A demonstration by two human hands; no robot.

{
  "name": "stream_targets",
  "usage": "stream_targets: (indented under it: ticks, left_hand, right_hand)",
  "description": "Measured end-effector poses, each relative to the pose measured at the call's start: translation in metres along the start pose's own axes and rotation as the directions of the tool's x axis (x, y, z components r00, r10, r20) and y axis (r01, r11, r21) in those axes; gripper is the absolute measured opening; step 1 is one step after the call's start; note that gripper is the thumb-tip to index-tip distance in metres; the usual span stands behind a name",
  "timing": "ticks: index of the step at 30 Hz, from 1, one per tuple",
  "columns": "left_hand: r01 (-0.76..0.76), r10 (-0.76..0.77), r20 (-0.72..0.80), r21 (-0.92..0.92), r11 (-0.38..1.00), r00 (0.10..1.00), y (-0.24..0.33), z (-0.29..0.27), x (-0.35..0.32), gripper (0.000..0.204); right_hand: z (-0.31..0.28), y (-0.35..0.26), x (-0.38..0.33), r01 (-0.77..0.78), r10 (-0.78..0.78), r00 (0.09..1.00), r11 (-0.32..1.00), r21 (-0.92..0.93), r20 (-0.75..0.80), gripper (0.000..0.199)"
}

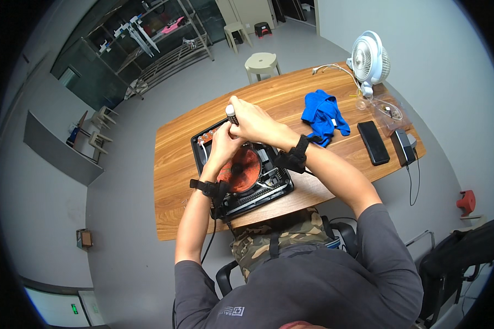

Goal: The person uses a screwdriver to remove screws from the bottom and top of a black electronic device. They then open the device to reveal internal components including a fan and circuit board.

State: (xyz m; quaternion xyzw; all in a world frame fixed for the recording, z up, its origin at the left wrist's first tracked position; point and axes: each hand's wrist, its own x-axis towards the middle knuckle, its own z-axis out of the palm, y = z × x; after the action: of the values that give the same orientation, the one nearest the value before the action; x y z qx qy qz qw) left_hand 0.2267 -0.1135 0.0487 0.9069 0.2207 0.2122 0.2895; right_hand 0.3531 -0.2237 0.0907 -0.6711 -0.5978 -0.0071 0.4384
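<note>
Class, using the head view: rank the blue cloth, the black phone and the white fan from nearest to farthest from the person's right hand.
From the right hand, which grips a screwdriver handle:
1. Blue cloth, just to its right on the table.
2. Black phone, farther right, past the cloth.
3. White fan, farthest, at the table's far right corner.

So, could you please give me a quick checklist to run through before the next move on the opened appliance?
1. Screwdriver gripped: ok, right hand wraps the handle top.
2. Left hand steadying below: ok, it sits against the shaft area.
3. Tip seated on a screw: cannot tell, hands hide it.
4. Opened appliance fully on the table: ok, near the front edge.
5. Blue cloth and black phone apart from the work: ok.
</note>
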Motion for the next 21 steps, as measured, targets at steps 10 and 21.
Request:
stream_targets:
  ticks: [10, 21]
  left_hand:
    - [-0.100, 0.100, 0.197, -0.011, 0.995, 0.975, -0.025, 0.002, -0.016, 0.031]
    - [0.072, -0.067, 0.079, -0.068, 0.995, 0.995, -0.049, -0.028, -0.042, 0.017]
  right_hand:
    - [-0.012, -0.015, 0.009, 0.019, -0.013, 0.998, 0.994, 0.103, -0.055, 0.040]
    - [0.000, -0.043, 0.014, 0.062, -0.054, 0.997, 0.988, 0.145, -0.060, 0.039]
